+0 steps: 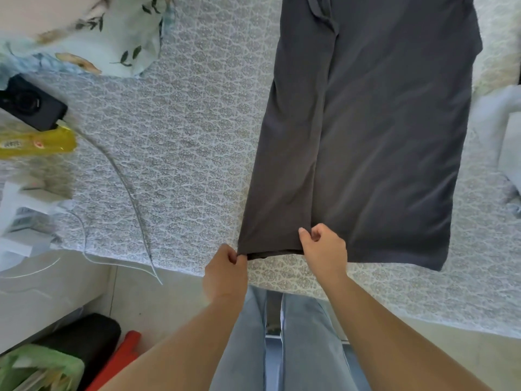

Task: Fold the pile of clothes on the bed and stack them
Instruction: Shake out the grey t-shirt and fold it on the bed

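A pair of dark grey trousers [366, 131] lies spread lengthwise on the patterned bedspread [183, 142], waist far from me and hems near the bed's front edge. My left hand [225, 270] pinches the outer corner of the left leg's hem. My right hand [324, 249] pinches the same hem at its inner corner, between the two legs. The right leg lies flat and untouched.
A floral pillow [98, 35] sits at the far left. A black device [31, 104], a yellow packet [36, 143] and a thin cable [127, 187] lie on the bed's left side. Pale clothes [501, 142] lie at the right edge. Bags [64, 359] stand on the floor.
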